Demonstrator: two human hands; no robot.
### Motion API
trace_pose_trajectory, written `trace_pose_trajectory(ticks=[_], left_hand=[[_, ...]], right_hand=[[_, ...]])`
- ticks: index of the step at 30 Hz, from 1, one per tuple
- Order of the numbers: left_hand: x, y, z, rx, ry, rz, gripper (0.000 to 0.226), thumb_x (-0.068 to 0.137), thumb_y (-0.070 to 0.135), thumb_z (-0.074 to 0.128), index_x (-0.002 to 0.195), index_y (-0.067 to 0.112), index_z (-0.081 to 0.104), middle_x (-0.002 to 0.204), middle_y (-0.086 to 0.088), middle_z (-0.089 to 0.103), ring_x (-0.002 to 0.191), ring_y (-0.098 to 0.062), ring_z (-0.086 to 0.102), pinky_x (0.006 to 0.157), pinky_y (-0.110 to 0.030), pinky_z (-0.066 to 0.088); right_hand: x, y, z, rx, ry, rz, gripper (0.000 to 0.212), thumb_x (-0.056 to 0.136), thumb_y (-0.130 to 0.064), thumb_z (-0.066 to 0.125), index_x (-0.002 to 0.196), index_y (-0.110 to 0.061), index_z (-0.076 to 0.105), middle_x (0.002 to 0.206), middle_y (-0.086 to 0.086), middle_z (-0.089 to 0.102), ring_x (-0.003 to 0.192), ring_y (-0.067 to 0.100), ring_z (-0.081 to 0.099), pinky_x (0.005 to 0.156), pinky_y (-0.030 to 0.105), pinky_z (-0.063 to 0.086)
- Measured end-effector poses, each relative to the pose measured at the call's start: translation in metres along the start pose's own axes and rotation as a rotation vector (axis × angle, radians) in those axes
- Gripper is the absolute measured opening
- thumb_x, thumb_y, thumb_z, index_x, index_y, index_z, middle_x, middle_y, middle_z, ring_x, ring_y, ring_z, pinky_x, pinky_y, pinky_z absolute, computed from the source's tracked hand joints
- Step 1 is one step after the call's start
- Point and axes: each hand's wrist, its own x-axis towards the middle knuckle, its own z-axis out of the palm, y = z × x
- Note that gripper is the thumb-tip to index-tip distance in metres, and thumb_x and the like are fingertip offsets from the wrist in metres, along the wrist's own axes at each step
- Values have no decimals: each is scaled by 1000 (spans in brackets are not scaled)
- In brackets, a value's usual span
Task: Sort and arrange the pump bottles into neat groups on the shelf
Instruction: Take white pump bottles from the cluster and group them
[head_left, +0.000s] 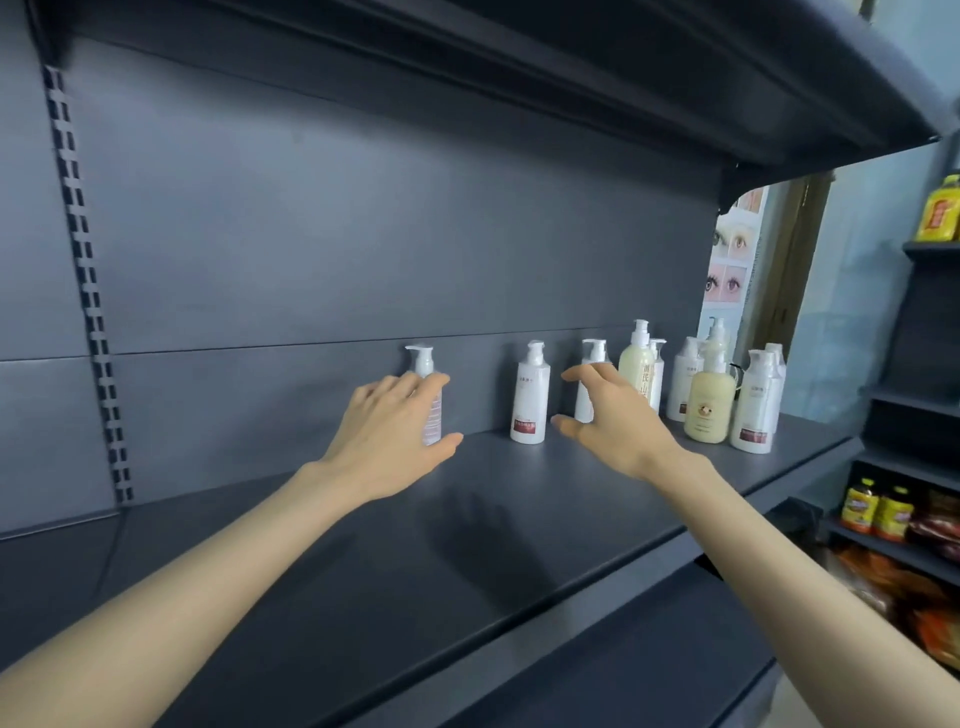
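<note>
On the dark grey shelf (467, 530), my left hand (387, 441) wraps a white pump bottle (423, 364) standing upright near the back panel. A second white bottle with a red label (531, 400) stands alone to its right. My right hand (613, 415) hovers open with spread fingers in front of a third white bottle (594, 356), and I cannot tell whether it touches the bottle. Further right stands a cluster: a tall pale yellow bottle (638, 364), a squat cream bottle (709, 408) and several white bottles (756, 410).
Another shelf (571, 78) hangs low overhead. A slotted upright (88, 291) runs down the back panel at left. To the right are a poster of eyes (730, 265) and side shelves with yellow jars (878, 512) and snack packs.
</note>
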Motion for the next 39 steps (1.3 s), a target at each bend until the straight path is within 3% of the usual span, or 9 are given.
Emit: trace_pose_trajectory(ticks=[3, 12, 20, 25, 30, 34, 39], left_hand=[[22, -11, 29, 12, -32, -36, 63, 88, 51, 51, 140, 21, 32, 135, 1, 46, 119, -22, 45, 98, -33, 31], [74, -39, 99, -35, -47, -217, 80, 83, 50, 60, 144, 17, 20, 139, -3, 33, 123, -26, 41, 96, -38, 38], [98, -44, 142, -213, 54, -459, 96, 76, 39, 72, 147, 16, 11, 138, -7, 28, 123, -33, 42, 89, -46, 46], [117, -36, 164, -342, 144, -669, 101, 76, 38, 74, 147, 16, 7, 148, -8, 23, 127, -35, 43, 98, -47, 41], [127, -32, 172, -399, 236, -789, 81, 76, 33, 74, 135, 10, 24, 134, -9, 42, 116, -33, 51, 92, -44, 44], [130, -31, 175, -378, 227, -861, 62, 76, 35, 74, 115, 5, 35, 119, -11, 48, 108, -33, 54, 91, -46, 46], [132, -31, 177, -333, 231, -862, 56, 78, 34, 73, 109, 4, 38, 117, -13, 47, 106, -34, 54, 91, -46, 45]], right_hand=[[33, 16, 14, -18, -25, 6, 54, 90, -33, 60, 137, -16, 39, 142, -1, 37, 121, 20, 45, 97, 38, 43], [105, 72, 64, 64, -84, 49, 59, 88, -31, 61, 138, -13, 35, 138, 5, 39, 118, 25, 47, 95, 37, 43], [159, 120, 101, 308, -135, 62, 64, 82, -31, 69, 131, -11, 34, 130, 5, 44, 110, 22, 51, 91, 37, 45], [188, 144, 117, 492, -194, 45, 70, 79, -34, 73, 130, -10, 31, 127, 3, 51, 110, 22, 54, 93, 41, 46], [207, 152, 131, 680, -259, 65, 68, 80, -29, 74, 130, -9, 32, 114, 2, 53, 98, 18, 54, 77, 26, 42], [214, 155, 144, 779, -251, 92, 65, 78, -32, 75, 125, -9, 35, 113, 4, 56, 96, 19, 57, 72, 25, 43], [218, 155, 150, 814, -210, 94, 62, 80, -34, 73, 123, -8, 37, 111, 5, 57, 94, 20, 58, 72, 27, 44]])
